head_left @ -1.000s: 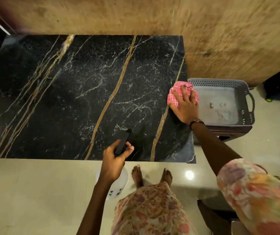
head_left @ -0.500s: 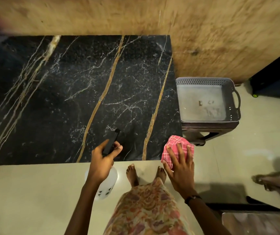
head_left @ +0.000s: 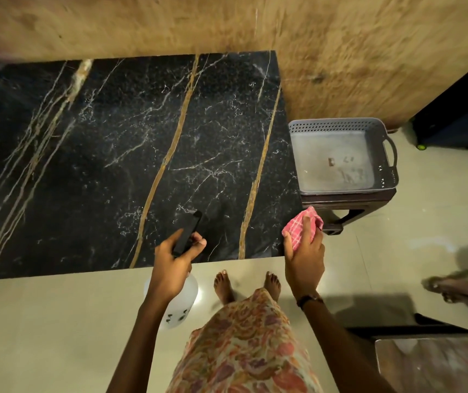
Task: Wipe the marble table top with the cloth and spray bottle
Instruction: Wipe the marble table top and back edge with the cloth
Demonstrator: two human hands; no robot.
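The black marble table top (head_left: pixel 108 165) with gold and white veins fills the left and middle of the head view. My right hand (head_left: pixel 305 251) grips a bunched pink checked cloth (head_left: pixel 298 226) at the table's front right corner. My left hand (head_left: pixel 174 260) holds a spray bottle: its black nozzle (head_left: pixel 189 232) points out over the table's front edge, and its white body (head_left: pixel 179 306) hangs below my hand, partly hidden by my wrist.
A grey plastic basket (head_left: pixel 340 126) sits on a dark stool (head_left: pixel 349 201) just right of the table. A wooden wall (head_left: pixel 340 52) backs the table. My bare feet stand on the tiled floor (head_left: pixel 43 336). Another person's sandalled foot (head_left: pixel 454 286) shows at the right edge.
My right hand drew the cloth from the table's far right edge back to the front right corner, then lifted it slightly with a tighter grip. The left hand and bottle stayed put.
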